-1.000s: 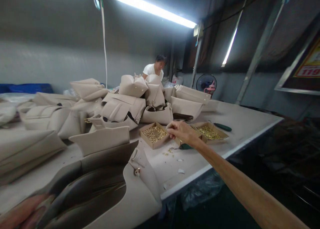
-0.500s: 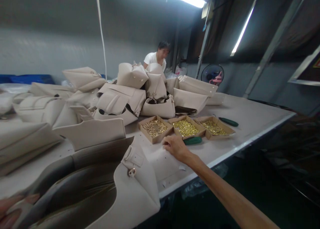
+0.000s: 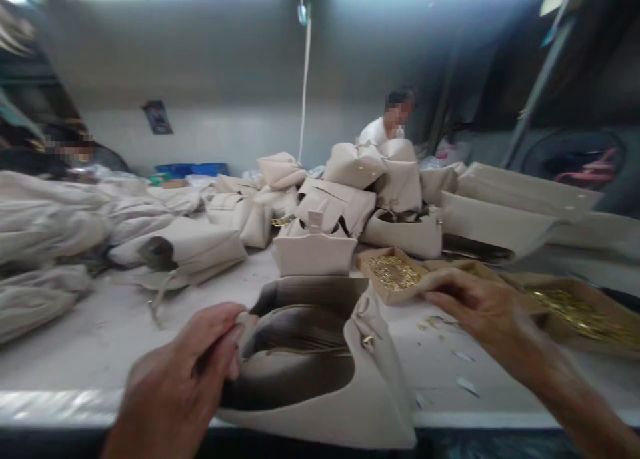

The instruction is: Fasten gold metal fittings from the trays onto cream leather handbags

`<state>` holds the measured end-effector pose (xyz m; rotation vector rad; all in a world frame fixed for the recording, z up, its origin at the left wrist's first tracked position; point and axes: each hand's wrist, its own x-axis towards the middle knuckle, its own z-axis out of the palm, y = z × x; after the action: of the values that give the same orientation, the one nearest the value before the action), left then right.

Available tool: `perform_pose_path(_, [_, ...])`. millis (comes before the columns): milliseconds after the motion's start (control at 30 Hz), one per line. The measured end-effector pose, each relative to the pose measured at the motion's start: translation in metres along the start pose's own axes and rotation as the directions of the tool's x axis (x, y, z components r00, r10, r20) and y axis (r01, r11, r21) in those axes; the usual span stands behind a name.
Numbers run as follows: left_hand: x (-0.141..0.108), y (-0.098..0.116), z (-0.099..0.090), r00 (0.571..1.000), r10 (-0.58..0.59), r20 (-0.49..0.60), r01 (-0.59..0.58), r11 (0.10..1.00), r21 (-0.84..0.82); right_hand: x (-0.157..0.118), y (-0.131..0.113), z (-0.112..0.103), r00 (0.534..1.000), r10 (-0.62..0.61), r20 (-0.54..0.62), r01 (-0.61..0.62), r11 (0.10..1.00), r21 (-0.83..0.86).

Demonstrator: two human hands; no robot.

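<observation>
A beige handbag [image 3: 320,415] stands at the front of the table, mouth up, its dark lining showing. My left hand [image 3: 193,359] is closed on its left rim, thumb and fingers pinching the edge. A small gold metal fitting [image 3: 368,342] sits on the bag's right side. My right hand [image 3: 480,309] hovers right of the bag, near a cardboard box of small gold hardware [image 3: 393,275]. Its thumb and fingertips are pressed together; whatever lies between them is too small to make out. A few loose gold pieces [image 3: 433,323] lie on the table below it.
More beige handbags [image 3: 360,169] are heaped across the back of the table. Another box of gold pieces [image 3: 585,312] is at the right. Bits of white scrap [image 3: 467,385] lie near the front edge. Two people work beyond the table, one in white [image 3: 375,132].
My view has swung left, bringing the bag to the middle. The right hand has lifted from the table beside the boxes, fingers still pinched. The left hand keeps its grip on the bag.
</observation>
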<state>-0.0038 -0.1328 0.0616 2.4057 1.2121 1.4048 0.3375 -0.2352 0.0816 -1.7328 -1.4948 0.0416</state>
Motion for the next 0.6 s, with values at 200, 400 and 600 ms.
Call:
perform_pose_path(200, [0.009,0.022,-0.004,0.99,-0.119,0.074,0.13,0.975,-0.181,-0.009,-0.134,0.026,0.934,-0.308,0.182,0.15,0.798,0.583])
perform_pose_path(400, [0.01,0.027,-0.01,0.969,-0.21,0.132,0.241,0.922,-0.304,0.013,-0.159,0.098,0.888,-0.298,0.35,-0.1,0.618,0.78])
perform_pose_path(600, [0.012,0.029,-0.013,0.947,-0.273,0.171,0.319,0.866,-0.384,0.021,-0.156,0.112,0.895,-0.247,0.37,-0.163,0.591,0.79])
